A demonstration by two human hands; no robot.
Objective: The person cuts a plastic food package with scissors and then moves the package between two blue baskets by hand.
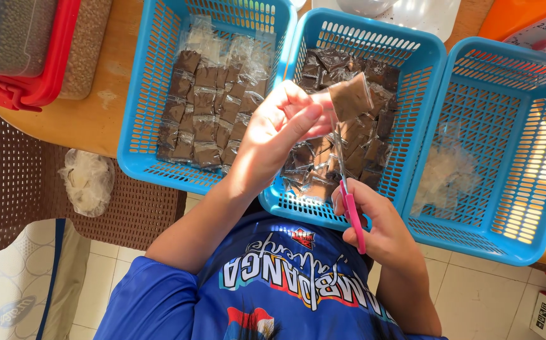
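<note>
1. Above the middle blue slotted plastic basket [427, 63], the person's left hand [279, 135] is closed in a pinch, thumb and fingers gripping the clear edge of a small clear plastic sachet of brown powder [350, 97].
2. The sachet hangs over that basket, tilted, its brown part pointing to the far right and clear of the packets below it.
3. Just nearer, the right hand [380, 230] is closed around the pink handles of a pair of small scissors [348, 195].
4. The scissor blades point away from the person, up towards the sachet's clear edge; whether they touch the plastic I cannot tell.
5. Beneath both hands, the middle basket holds a loose heap of similar brown sachets [367, 148].
6. To the left, a second blue basket [135, 119] holds brown sachets laid in rows [206, 116].
7. To the right, a third blue basket [540, 208] holds a small pile of clear plastic scraps [446, 176].
8. All three baskets sit on a round wooden table [103, 94], with a red-rimmed container [46, 69] at its far left.
9. Near the left, a crumpled clear plastic bag [87, 181] lies on a brown woven chair seat [14, 176].
</note>
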